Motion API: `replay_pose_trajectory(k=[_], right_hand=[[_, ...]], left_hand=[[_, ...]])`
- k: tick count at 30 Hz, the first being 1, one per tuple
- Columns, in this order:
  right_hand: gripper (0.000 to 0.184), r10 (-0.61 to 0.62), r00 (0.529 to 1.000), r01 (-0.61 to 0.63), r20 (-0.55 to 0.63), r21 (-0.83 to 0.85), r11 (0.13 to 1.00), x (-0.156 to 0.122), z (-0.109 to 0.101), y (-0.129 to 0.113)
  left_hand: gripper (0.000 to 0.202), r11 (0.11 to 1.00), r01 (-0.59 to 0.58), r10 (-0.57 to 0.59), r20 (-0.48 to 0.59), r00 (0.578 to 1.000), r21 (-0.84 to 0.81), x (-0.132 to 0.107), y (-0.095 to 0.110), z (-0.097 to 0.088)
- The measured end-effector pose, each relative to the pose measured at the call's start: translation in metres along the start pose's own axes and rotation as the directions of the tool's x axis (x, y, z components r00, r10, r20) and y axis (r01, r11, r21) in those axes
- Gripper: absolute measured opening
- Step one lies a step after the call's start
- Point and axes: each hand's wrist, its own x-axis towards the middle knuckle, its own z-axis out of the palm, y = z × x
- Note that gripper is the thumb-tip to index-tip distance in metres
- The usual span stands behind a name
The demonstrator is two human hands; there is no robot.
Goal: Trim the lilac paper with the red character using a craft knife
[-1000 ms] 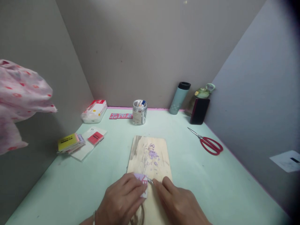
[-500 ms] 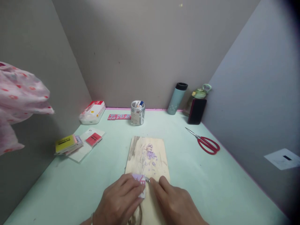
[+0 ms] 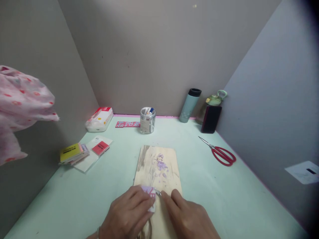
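Note:
A small white block [image 3: 152, 208] with a purple and pink carved-looking face is pinched in the fingers of my left hand [image 3: 128, 207], low over a wooden board [image 3: 170, 162]. From the right, my right hand [image 3: 186, 212] closes round a small craft knife [image 3: 158, 192]. Only its thin metal blade end shows, at the block's upper right corner; the handle is hidden in my fist. Purple shavings [image 3: 161, 165] lie scattered on the board above both hands, and a brown cord loop [image 3: 149, 229] is partly visible beneath my left hand.
Red-handled scissors [image 3: 223, 155] lie on the right. Small packets [image 3: 72, 153] and a red square pad [image 3: 100, 148] are on the left. Toward the back stand a tissue pack [image 3: 100, 119], a clear jar [image 3: 148, 121], a tumbler [image 3: 190, 105] and a phone [image 3: 211, 119]. Pink spotted cloth [image 3: 25, 99] hangs left.
The whole view has shifted very slightly. Both hands keep nearly the same place, with the knife blade still at the block's corner.

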Motion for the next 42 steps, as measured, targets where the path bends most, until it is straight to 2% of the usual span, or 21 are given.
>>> replay_pose_trajectory(k=[6,9,12,14,16,17,20,25,28,31,36,39,42], right_hand=[[0.053,0.045,0.998,-0.043,0.041,-0.034,0.998,0.003,0.005,0.0],[0.046,0.168,0.98,-0.168,0.11,-0.007,0.986,0.007,0.007,0.006],[0.037,0.289,0.948,-0.313,0.136,0.216,0.925,0.01,0.006,0.011],[0.029,0.351,0.922,-0.387,0.164,0.376,0.842,0.012,0.004,0.012],[0.016,0.394,0.893,-0.45,0.218,0.454,0.769,0.014,0.002,0.012],[0.012,0.402,0.882,-0.471,0.245,0.469,0.747,0.016,0.001,0.012],[0.02,0.41,0.859,-0.512,0.307,0.49,0.705,0.023,-0.002,0.011],[0.018,0.37,0.854,-0.518,0.365,0.535,0.668,0.044,-0.004,0.011],[0.019,0.359,0.85,-0.521,0.387,0.513,0.682,0.056,-0.003,0.011],[0.019,0.315,0.854,-0.493,0.415,0.45,0.745,0.063,-0.003,0.011],[0.017,0.182,0.872,-0.36,0.454,0.345,0.866,0.067,-0.004,0.012],[0.012,0.14,0.885,-0.272,0.444,0.247,0.93,0.063,0.003,0.011],[0.019,0.098,0.906,-0.161,0.413,0.121,0.979,0.055,0.014,0.007]], left_hand=[[0.02,1.0,0.017,-0.017,-0.003,1.0,-0.022,0.0,0.001,0.0],[0.022,1.0,0.025,-0.025,-0.003,1.0,-0.016,0.0,0.001,-0.001],[0.022,1.0,0.017,-0.017,-0.001,1.0,-0.015,-0.001,0.0,-0.001],[0.022,1.0,0.007,-0.007,0.0,1.0,-0.023,-0.002,-0.001,0.0],[0.022,0.999,0.009,-0.009,0.007,1.0,-0.033,-0.003,-0.002,0.001],[0.022,0.999,0.011,-0.011,0.011,1.0,-0.035,-0.003,-0.002,0.001],[0.022,0.999,0.017,-0.016,0.018,1.0,-0.036,-0.002,-0.001,0.0],[0.024,0.999,0.015,-0.015,0.006,1.0,-0.038,0.001,0.001,-0.003],[0.024,0.999,0.022,-0.022,0.012,1.0,-0.041,0.001,0.002,-0.004],[0.025,0.999,0.024,-0.024,0.008,1.0,-0.046,0.001,0.002,-0.005],[0.026,0.999,0.019,-0.019,-0.004,1.0,-0.046,0.003,0.003,-0.007],[0.024,0.999,0.033,-0.033,0.006,0.999,-0.039,0.003,0.004,-0.008],[0.023,0.999,0.035,-0.035,0.007,0.999,-0.032,0.003,0.004,-0.008]])
